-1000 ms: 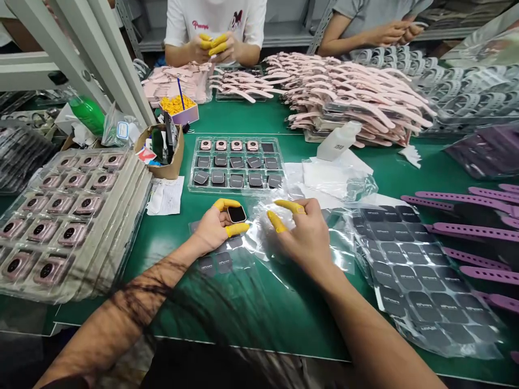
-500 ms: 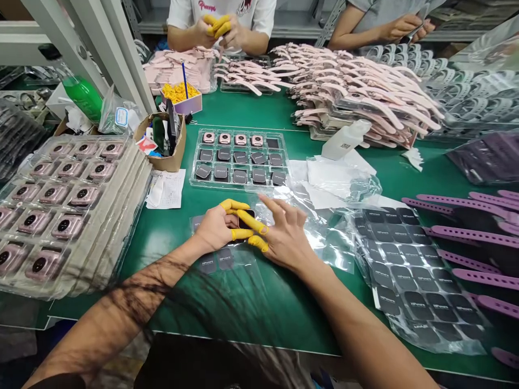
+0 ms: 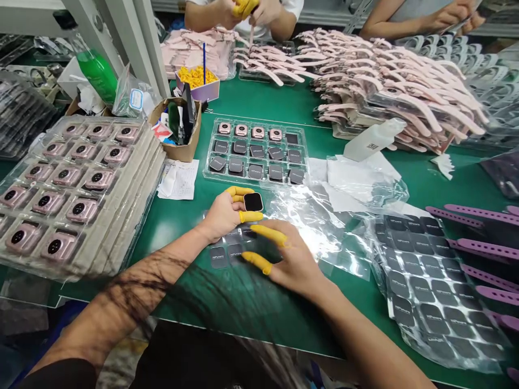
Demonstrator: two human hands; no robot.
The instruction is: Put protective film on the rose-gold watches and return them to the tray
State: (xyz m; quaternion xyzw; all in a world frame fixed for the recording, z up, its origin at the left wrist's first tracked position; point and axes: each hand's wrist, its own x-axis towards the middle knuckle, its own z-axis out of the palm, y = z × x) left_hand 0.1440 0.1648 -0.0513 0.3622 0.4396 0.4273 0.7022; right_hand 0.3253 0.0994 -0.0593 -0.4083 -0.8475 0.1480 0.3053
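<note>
My left hand (image 3: 222, 216), its fingertips in yellow finger cots, grips a square smartwatch body (image 3: 253, 202) by its edges, black screen facing up. My right hand (image 3: 290, 256) is slightly blurred and holds nothing I can make out. Its cotted fingers are apart, just above a clear plastic sheet of dark square pads (image 3: 227, 251) that lies under both hands. Crumpled clear film (image 3: 320, 229) stretches to the right of my right hand. Just beyond my left hand sits a clear tray (image 3: 255, 151) of dark square pieces and several pink watch cases.
A stacked tray of pink watch cases (image 3: 68, 189) stands to the left, and a large pad sheet (image 3: 430, 286) to the right. Purple straps (image 3: 482, 248) lie far right, and pink straps (image 3: 389, 92) are heaped behind. Co-workers' hands (image 3: 454, 13) work at the far side.
My right hand has moved off the watch, down and to the right, and its fingers have spread. My left hand still holds the watch. The whole view has tilted slightly.
</note>
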